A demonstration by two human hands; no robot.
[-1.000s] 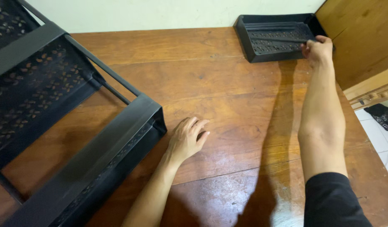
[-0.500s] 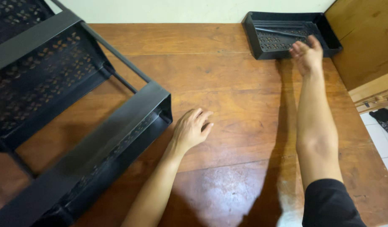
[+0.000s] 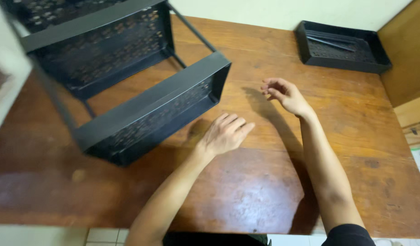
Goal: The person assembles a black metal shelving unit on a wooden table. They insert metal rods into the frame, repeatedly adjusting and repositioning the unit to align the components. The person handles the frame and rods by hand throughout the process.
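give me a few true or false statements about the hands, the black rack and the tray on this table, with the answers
1. The left hand lies palm down on the wooden table. True.
2. The right hand grips the black tray. False: it is empty, fingers loosely curled, apart from the tray.
3. The black perforated rack lies tipped on the table, to the left of both hands. True.
4. The tray sits at the table's near left corner. False: it sits at the far right corner, by the wall.
5. The left hand holds the rack. False: it lies just beside it, holding nothing.

One black tiered rack (image 3: 141, 86), one black tray (image 3: 342, 48), two hands.
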